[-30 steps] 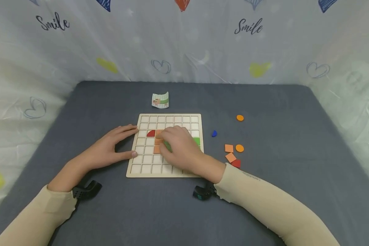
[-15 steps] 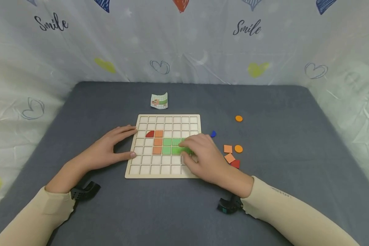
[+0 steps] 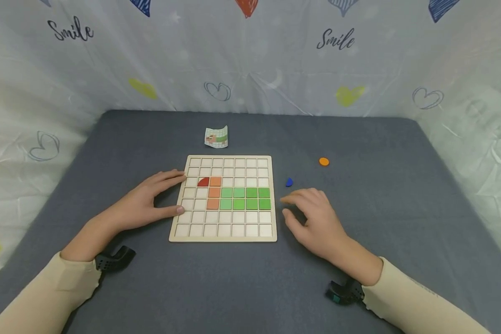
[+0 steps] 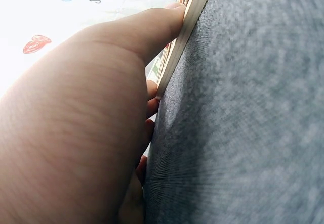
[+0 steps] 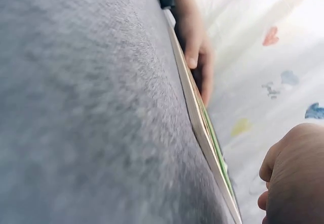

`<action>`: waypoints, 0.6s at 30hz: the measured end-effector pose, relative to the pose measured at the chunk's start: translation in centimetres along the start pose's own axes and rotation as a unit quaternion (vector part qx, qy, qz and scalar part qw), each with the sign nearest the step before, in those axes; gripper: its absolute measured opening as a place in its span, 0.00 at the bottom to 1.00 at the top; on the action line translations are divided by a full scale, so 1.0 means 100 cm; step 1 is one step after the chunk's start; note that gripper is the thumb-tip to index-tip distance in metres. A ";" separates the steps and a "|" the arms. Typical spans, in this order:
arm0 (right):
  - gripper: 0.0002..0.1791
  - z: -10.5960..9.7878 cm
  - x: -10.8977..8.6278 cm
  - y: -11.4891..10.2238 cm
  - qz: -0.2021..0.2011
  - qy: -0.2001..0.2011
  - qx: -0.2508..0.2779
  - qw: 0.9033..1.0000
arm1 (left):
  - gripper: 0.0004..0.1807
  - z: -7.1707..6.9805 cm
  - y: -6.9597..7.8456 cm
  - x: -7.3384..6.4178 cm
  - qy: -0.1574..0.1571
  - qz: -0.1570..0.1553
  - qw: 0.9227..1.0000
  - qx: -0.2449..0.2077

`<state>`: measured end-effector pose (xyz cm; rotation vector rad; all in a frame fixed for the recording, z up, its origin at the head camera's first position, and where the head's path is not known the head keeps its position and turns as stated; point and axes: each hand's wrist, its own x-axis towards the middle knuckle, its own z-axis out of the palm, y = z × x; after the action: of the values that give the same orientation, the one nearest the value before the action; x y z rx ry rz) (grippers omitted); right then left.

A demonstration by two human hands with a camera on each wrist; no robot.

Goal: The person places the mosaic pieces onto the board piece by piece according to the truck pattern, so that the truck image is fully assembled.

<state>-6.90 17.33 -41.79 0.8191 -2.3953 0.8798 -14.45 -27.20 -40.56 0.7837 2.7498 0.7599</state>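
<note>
My left hand (image 3: 144, 202) rests with thumb and fingertips against the left edge of a wooden grid board (image 3: 223, 236). On the board lie a red quarter-circle tile (image 3: 203, 182), a column of 3 orange square tiles (image 3: 214, 192) and two rows of green square tiles (image 3: 252, 204). Past the board's right edge, my right hand (image 3: 315, 225) hovers over the loose tiles, thumb and fingers apart, with nothing visible between them. It hides the nearer loose pieces. A blue tile (image 3: 289, 182) lies just beyond its fingertips. In the left wrist view the thumb (image 4: 157, 24) touches the board's rim.
An orange disc (image 3: 324, 161) lies farther back on the right. A small picture card (image 3: 216, 138) with a coloured grid drawing stands behind the board. The grey-clothed table (image 3: 380, 185) ends at a printed curtain (image 3: 275, 55).
My right hand has moved right, off the board to the loose tiles, uncovering the orange and green tiles and covering the loose squares, one disc and a red piece. My left hand stays put.
</note>
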 end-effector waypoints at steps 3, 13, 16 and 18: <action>0.11 -0.008 -0.007 0.005 0.002 0.006 -0.008 1.000 | 0.50 0.000 0.001 0.001 -0.001 -0.001 1.000 0.000; 0.11 -0.031 -0.027 0.021 0.022 0.023 -0.022 0.999 | 0.50 0.001 0.001 0.001 -0.004 -0.004 1.000 -0.001; 0.10 -0.035 -0.033 0.024 0.024 0.029 -0.023 0.999 | 0.50 0.001 0.001 0.001 -0.003 -0.002 1.000 0.002; 0.09 -0.037 -0.037 0.026 0.026 0.032 -0.025 0.999 | 0.50 0.000 0.000 0.001 -0.002 -0.003 1.000 0.002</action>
<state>-5.17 22.87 -42.48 0.7022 -2.3827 0.8504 -14.50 -27.09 -40.58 0.7779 2.7487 0.7518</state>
